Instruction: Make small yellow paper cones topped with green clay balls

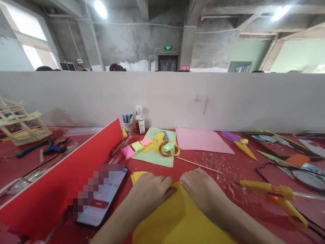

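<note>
Carries, as a red worktop [248, 204], a phone [103, 203] near left, a pen cup [129, 128], green sheet [162, 162] and pink sheet [203, 140] toward the far side, a yellow glue gun [269, 190] near right.

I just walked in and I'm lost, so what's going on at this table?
A person is working on a yellow sheet at a red table. The left hand grips its far edge; the right hand is on that edge too, though its fingertips are hidden. A phone lies to the left, a yellow glue gun with a glowing light to the right, and a pink sheet farther back.
</note>
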Tool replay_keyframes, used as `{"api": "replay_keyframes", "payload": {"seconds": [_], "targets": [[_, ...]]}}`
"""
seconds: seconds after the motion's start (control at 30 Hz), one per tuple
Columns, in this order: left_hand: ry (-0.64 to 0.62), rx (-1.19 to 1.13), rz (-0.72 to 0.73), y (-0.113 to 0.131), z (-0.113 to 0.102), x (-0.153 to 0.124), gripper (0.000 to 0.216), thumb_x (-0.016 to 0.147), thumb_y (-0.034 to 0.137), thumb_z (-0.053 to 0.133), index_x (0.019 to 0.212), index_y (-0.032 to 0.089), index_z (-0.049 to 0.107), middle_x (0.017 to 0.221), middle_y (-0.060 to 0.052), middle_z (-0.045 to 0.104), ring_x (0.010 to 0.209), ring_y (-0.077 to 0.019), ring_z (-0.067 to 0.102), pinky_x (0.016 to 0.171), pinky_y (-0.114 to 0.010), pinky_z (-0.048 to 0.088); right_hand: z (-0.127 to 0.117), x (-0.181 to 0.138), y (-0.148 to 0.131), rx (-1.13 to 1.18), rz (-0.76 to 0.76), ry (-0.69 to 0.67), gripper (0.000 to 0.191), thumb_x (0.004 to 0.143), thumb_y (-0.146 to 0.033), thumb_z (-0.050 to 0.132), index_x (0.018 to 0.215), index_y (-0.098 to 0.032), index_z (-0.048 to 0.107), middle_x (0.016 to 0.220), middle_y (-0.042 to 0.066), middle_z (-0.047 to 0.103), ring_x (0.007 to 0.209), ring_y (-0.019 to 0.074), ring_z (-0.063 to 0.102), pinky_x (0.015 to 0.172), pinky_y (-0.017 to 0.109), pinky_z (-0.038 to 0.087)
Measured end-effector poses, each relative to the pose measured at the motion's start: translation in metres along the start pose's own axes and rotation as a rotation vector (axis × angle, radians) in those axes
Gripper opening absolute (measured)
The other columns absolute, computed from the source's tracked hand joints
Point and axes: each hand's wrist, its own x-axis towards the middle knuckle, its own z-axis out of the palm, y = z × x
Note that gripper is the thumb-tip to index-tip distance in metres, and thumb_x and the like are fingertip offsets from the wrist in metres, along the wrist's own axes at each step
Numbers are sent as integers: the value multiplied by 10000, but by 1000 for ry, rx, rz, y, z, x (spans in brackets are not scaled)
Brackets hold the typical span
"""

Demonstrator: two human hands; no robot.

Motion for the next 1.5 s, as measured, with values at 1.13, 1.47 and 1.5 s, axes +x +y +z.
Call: {"api": "replay_keyframes", "payload": {"seconds": [1.13, 1.47, 1.5], "targets": [[-155, -65, -113, 3, 50, 9, 340, 825, 93, 334, 1118, 132, 503, 1108, -136, 567, 1035, -254, 511, 855, -401, 406, 51, 19, 18, 52, 232, -328, 226, 847, -158, 365, 787, -168, 583, 746, 38, 647, 645, 140, 572, 505, 233, 250], [-201, -343, 269, 27, 72, -28, 432, 860, 390, 330, 1278, 281, 342, 1379, -49, 310, 1255, -251, 283, 1000, -458, 268, 55, 21, 20, 16, 218, -347, 256, 868, -184, 336, 763, -167, 568, 721, 28, 637, 621, 133, 565, 487, 242, 227], [-185, -324, 302, 25, 74, -31, 421, 863, 387, 327, 1274, 295, 345, 1374, -47, 321, 1246, -257, 302, 989, -468, 277, 56, 21, 20, 17, 215, -348, 260, 874, -198, 332, 768, -170, 568, 726, 27, 638, 630, 133, 568, 491, 241, 231]]}}
